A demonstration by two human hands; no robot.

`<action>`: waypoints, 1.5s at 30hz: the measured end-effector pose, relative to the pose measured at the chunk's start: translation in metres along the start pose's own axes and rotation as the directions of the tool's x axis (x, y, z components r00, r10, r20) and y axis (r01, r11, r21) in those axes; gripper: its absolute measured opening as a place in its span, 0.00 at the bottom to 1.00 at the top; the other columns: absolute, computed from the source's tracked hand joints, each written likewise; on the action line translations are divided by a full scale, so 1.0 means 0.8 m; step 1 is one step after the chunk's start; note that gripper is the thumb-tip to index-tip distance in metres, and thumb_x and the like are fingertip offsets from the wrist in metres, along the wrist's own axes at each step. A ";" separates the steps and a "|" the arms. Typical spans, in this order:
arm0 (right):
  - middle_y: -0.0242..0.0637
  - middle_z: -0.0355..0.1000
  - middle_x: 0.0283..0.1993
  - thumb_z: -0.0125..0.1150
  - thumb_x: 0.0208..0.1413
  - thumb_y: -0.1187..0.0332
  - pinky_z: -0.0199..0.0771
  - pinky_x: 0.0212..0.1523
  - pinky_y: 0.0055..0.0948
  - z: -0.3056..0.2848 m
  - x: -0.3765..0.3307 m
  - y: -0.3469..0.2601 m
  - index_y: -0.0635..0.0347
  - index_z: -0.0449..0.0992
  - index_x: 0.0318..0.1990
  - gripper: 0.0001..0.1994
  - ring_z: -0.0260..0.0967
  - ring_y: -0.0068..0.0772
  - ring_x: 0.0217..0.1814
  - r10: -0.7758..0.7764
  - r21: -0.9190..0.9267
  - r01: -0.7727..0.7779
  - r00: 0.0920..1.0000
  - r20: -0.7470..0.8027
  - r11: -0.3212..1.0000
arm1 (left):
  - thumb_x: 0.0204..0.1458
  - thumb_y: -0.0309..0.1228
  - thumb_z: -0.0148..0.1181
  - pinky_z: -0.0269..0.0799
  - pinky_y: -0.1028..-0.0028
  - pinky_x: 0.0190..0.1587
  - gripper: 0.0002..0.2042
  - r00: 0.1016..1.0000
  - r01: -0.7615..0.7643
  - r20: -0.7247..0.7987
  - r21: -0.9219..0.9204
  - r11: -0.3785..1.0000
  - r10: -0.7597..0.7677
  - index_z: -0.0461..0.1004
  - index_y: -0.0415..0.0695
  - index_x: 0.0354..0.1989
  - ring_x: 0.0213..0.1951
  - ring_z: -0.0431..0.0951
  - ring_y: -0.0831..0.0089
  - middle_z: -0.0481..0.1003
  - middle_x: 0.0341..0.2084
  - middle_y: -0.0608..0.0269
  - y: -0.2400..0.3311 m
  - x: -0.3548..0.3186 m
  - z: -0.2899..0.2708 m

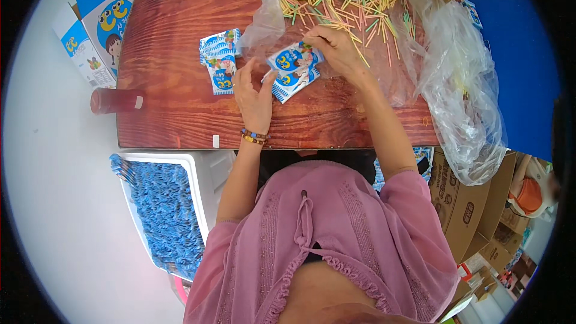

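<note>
On the reddish wooden table, my right hand (339, 51) is closed in a pinch on the upper corner of a blue-and-white candy packet (291, 58). Just below that packet lies another blue-and-white packet (294, 84), partly overlapped by it. My left hand (255, 93) has thumb and fingers apart, the thumb close to the left edges of the two packets; whether it touches them is hard to tell. Left of this hand sits a small pile of similar packets (222, 63), overlapping each other.
Thin pastel sticks (360, 15) lie scattered on clear plastic film (453, 72) at the far right. A reddish jar (114, 101) stands by the table's left edge, near printed boxes (108, 24). A white bin (195, 180) holds many blue packets. Cardboard boxes (474, 204) stand lower right.
</note>
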State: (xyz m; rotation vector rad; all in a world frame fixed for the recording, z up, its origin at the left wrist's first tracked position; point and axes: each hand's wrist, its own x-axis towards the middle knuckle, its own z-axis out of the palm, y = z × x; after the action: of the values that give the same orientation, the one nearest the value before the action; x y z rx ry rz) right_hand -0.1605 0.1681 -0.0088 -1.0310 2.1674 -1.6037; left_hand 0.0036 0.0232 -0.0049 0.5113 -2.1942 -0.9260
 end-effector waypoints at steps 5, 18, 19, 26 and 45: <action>0.29 0.75 0.33 0.55 0.58 0.70 0.69 0.36 0.19 0.000 -0.026 -0.050 0.64 0.76 0.36 0.06 0.69 0.16 0.34 0.108 0.189 -0.125 0.989 0.097 0.974 | 0.50 0.26 0.63 0.71 0.77 0.39 0.13 0.905 0.425 0.276 -0.622 0.657 -0.324 0.74 0.36 0.43 0.38 0.75 0.76 0.75 0.39 0.60 0.014 -0.004 -0.003; 0.27 0.74 0.32 0.61 0.54 0.70 0.67 0.36 0.18 0.001 -0.052 -0.043 0.62 0.77 0.37 0.06 0.68 0.14 0.34 0.211 0.517 -0.333 0.936 0.281 0.789 | 0.53 0.24 0.60 0.71 0.84 0.27 0.06 0.788 0.597 0.477 -0.746 0.295 -0.389 0.77 0.35 0.36 0.28 0.76 0.84 0.79 0.30 0.64 0.022 -0.004 0.000; 0.27 0.74 0.32 0.61 0.54 0.70 0.67 0.36 0.18 0.002 -0.052 -0.046 0.62 0.77 0.37 0.06 0.68 0.14 0.34 0.213 0.516 -0.333 0.936 0.279 0.789 | 0.53 0.24 0.61 0.71 0.84 0.28 0.06 0.806 0.573 0.435 -0.743 0.347 -0.401 0.77 0.35 0.37 0.28 0.76 0.84 0.79 0.30 0.64 0.021 -0.004 0.003; 0.26 0.74 0.31 0.61 0.54 0.70 0.67 0.35 0.17 0.006 -0.054 -0.043 0.63 0.78 0.37 0.07 0.67 0.13 0.33 0.270 0.451 -0.333 0.942 0.198 0.828 | 0.52 0.23 0.61 0.72 0.83 0.31 0.07 0.765 0.631 0.489 -0.701 0.333 -0.420 0.77 0.33 0.37 0.29 0.77 0.83 0.79 0.31 0.63 0.019 -0.006 0.001; 0.37 0.67 0.54 0.62 0.49 0.72 0.60 0.58 0.30 -0.029 -0.065 -0.062 0.60 0.77 0.40 0.10 0.62 0.30 0.57 -0.122 0.217 0.116 0.992 0.014 0.969 | 0.59 0.32 0.53 0.76 0.71 0.42 0.10 0.688 0.660 0.569 -0.748 0.063 -0.450 0.76 0.39 0.38 0.39 0.78 0.74 0.78 0.37 0.60 0.024 -0.007 0.007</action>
State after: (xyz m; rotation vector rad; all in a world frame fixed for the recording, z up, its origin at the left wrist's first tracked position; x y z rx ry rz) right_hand -0.1177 0.2124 0.0340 -1.1249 1.8937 -1.8191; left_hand 0.0020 0.0418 0.0043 0.6853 -1.0519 -2.5565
